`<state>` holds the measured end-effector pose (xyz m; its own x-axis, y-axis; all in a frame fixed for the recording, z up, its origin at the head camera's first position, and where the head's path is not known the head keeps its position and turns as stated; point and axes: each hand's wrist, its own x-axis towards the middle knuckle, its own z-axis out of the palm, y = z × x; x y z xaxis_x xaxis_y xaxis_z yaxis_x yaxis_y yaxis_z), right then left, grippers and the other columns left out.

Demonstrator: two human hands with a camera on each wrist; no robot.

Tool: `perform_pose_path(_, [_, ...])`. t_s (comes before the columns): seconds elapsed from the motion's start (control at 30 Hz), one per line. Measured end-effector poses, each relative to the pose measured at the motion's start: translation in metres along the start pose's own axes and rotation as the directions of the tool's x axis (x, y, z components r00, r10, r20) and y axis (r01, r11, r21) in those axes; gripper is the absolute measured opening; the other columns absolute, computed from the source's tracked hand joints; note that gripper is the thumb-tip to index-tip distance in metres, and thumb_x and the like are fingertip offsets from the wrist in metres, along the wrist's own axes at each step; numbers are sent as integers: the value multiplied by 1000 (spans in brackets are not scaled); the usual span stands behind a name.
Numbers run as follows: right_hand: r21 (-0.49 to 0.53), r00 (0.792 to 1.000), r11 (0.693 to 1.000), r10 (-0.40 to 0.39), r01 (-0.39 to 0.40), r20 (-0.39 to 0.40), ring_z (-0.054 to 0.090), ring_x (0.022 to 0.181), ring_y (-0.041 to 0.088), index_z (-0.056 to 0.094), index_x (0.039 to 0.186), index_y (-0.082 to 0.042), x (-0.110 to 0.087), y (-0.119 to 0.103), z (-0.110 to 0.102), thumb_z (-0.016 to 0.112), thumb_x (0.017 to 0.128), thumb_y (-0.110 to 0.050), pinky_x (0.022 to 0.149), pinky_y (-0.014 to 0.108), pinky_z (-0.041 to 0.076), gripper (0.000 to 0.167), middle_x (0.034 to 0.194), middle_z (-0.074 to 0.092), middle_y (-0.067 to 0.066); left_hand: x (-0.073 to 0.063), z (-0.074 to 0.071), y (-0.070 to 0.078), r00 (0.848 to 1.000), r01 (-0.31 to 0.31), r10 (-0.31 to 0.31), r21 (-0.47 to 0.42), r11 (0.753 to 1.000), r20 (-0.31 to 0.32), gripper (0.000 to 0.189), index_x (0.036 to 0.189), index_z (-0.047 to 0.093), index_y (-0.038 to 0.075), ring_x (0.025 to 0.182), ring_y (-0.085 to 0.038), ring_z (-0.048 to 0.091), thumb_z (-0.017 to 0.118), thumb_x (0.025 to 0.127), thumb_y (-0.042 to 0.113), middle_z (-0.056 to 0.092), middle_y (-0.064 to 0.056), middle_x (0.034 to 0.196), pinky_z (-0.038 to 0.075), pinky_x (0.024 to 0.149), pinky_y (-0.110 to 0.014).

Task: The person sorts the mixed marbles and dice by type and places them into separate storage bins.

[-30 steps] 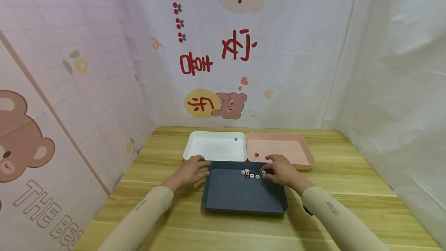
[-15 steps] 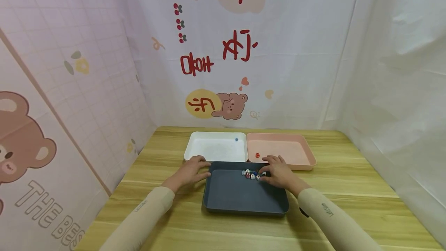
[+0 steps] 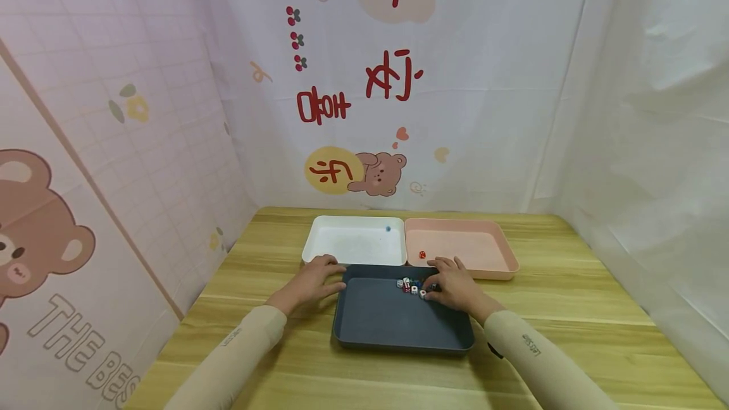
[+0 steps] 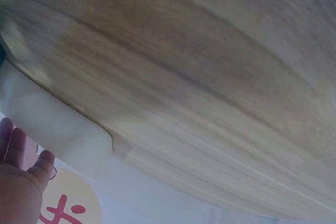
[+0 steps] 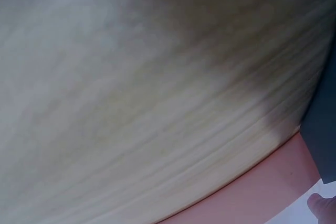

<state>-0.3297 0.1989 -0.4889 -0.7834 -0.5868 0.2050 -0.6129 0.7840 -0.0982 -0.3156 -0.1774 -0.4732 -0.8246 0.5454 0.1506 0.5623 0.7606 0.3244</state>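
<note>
My right hand [image 3: 455, 286] is over the back right corner of a dark grey tray [image 3: 393, 324]. Its thumb tip is right at a white die [image 3: 423, 294], and its index finger is spread away toward the back rim. Beside it lies a small cluster of dice: a red die [image 3: 407, 288], another white die [image 3: 414, 290] and several more, some hidden by the fingers. My left hand [image 3: 313, 280] rests at the tray's left rim with loosely bent fingers, holding nothing. In the left wrist view, the left fingers [image 4: 16, 148] overlap the white tray's side.
Behind the dark tray stand a white tray [image 3: 354, 240] with a blue die [image 3: 388, 229] and a pink tray [image 3: 473, 245] with a red die [image 3: 422, 255]. All stand on a wooden table [image 3: 273, 372] enclosed by printed white cloth [image 3: 484, 81].
My right hand has moved slightly left and nearer, its thumb coming to the nearest white die and its fingers covering the right end of the cluster. The left hand stays at the rim.
</note>
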Motion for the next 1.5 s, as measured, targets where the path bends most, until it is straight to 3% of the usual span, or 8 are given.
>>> perform_pose_path(0.77, [79,998,996,40,-35,-53,41,133,43,78,87,-24,9,6,-16,80,83,-35,108,70,21,12,139,53,21,-1,0,0,1000,2,-2,-7,1000,0,45,132,63,6,123,-37,48,65,98,34,52,-16,131,43,99,-53])
perform_pose_path(1.5, [113,986,988,118,-105,-114,44,128,48,80,90,-14,37,35,-36,78,86,-27,106,66,29,14,136,53,28,0,-2,2,1000,-17,17,0,1000,-3,45,132,63,6,122,-37,49,66,97,33,52,-17,131,44,99,-51])
